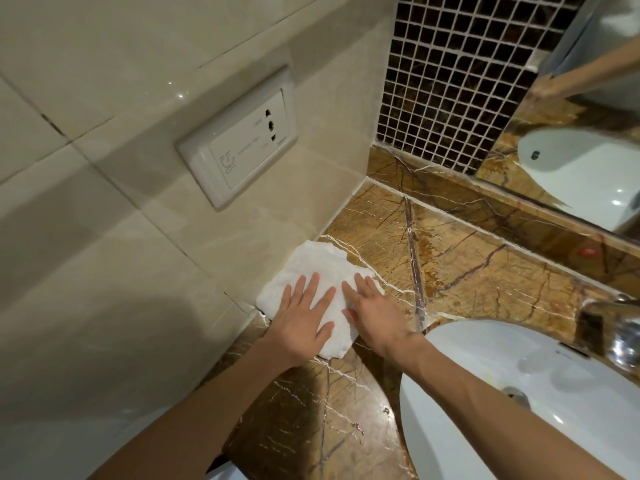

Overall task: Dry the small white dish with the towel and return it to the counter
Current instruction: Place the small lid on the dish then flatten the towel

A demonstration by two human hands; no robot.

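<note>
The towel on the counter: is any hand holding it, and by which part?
Neither holds it. The left hand and right hand lie flat, fingers spread, on the towel's near half, pressing it on the counter.

Warm, dim indoor light; glare spots on the wall tiles (145, 98), wide-angle bending at edges, faucet (620, 327) blurred.

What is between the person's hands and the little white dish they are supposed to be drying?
No dish shows in this view. Both the left hand and the right hand lie flat, fingers spread, on the white towel spread on the marble counter by the wall. If the dish is under the towel, only the cloth separates them; that cannot be told.
</note>
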